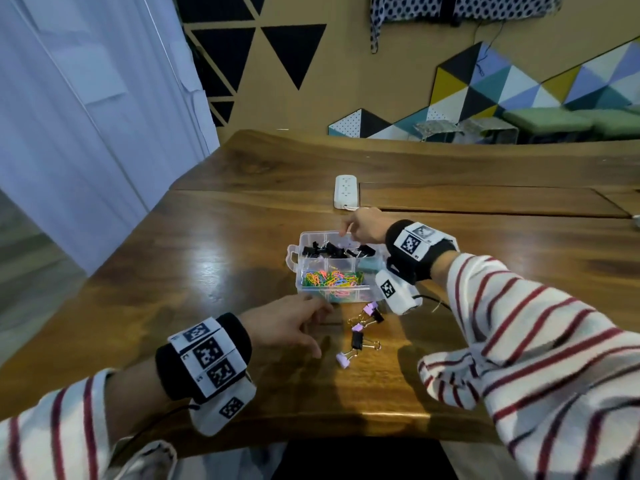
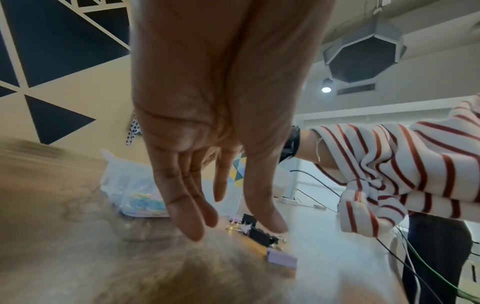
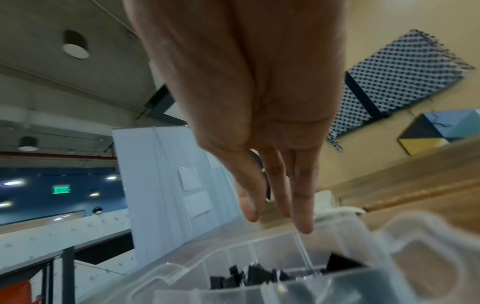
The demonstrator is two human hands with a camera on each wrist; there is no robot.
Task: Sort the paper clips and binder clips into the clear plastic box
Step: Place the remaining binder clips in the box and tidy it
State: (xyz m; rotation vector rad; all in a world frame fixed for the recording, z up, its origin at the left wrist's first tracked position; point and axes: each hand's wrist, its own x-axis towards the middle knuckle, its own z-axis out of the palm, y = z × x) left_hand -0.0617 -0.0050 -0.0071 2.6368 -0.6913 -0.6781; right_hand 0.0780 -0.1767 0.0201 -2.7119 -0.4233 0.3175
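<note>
Tabletop (image 1: 214, 258) of dark polished wood carries everything here, and a white power strip (image 1: 347, 191) lies toward its far edge. Near the middle sits the clear plastic box (image 1: 304, 251), lid off, divided into compartments: black binder clips (image 1: 332, 250) fill the far one, and coloured paper clips (image 1: 332, 279) fill the near one. A pale teal object lies in a small section at the box's right side; what it is I cannot tell.

The right hand (image 1: 363, 227) hovers over the far compartment, fingers straight and pointing down, holding nothing in the wrist view. The left hand (image 1: 291, 323) hangs just above the wood near the box's front wall, fingers loosely extended and empty.

Loose binder clips (image 1: 360, 332), black and lilac, lie scattered between the box and the table's near edge, just right of the left hand. Judged by look, they are light, stiff and springy; the smooth body is best pinched across its flat sides, since the wire handles swing and would let a clip dangle.
</note>
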